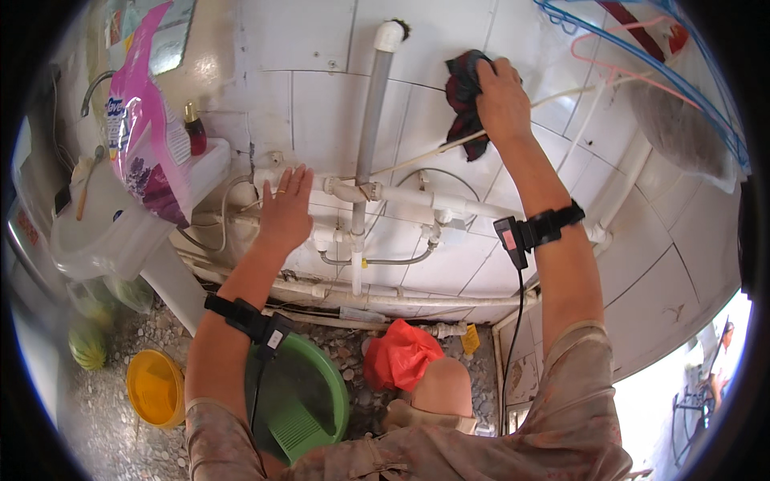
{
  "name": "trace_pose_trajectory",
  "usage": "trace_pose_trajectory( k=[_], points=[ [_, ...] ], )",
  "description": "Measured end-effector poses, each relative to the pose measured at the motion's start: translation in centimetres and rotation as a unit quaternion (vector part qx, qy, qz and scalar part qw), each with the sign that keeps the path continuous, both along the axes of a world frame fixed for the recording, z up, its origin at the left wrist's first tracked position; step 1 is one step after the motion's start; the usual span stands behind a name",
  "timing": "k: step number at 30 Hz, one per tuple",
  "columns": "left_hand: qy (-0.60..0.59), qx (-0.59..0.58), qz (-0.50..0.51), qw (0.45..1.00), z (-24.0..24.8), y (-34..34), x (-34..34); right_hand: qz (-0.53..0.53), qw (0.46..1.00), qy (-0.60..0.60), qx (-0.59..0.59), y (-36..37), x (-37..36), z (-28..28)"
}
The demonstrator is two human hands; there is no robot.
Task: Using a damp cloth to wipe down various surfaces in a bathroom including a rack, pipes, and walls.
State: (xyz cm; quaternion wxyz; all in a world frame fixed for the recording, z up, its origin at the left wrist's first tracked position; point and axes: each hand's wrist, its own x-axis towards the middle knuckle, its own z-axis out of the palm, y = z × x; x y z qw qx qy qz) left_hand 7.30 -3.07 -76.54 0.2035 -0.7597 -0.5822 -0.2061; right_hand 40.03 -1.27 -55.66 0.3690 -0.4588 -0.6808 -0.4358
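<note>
My right hand [504, 103] is raised to the white tiled wall [317, 100], its fingers closed on a dark red and black cloth [463, 88] that lies against the tiles. A thin pale hose runs across the wall just by the cloth. My left hand [286, 210] is lower and to the left, with fingers stretched out and nothing visible in it. Its fingertips are at the white horizontal pipe [397, 195]; whether they press on the pipe or the wall behind, I cannot tell. Between my hands stands a grey vertical pipe [375, 112] with a white elbow on top.
At left, a white sink [100, 232] bears a pink and purple bag [148, 132] and a dark red bottle [195, 132]. Below are a green basin [333, 385] holding water, a yellow bucket [155, 389], a watermelon [87, 346] and a red plastic bag [399, 353]. Hangers [642, 60] hang upper right.
</note>
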Motion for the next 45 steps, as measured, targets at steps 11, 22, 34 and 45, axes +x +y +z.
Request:
trace_pose_trajectory(
  k=[11,22,34,45],
  points=[
    [0.005,-0.011,0.012,1.000,0.0,-1.0,0.6,0.104,0.992,-0.003,-0.065,1.0,-4.9,-1.6],
    [-0.013,0.153,-0.003,0.988,-2.2,0.7,0.6,-0.020,0.988,-0.129,0.079,6.2,-16.5,11.0],
    [-0.699,-0.126,-0.147,0.688,-5.6,0.5,0.8,-0.116,0.963,-0.232,0.069,7.8,-21.3,-1.4],
    [-0.874,-0.112,-0.248,0.402,-2.3,2.2,1.1,0.044,0.940,-0.332,0.062,6.2,-18.8,-7.1]
  ],
)
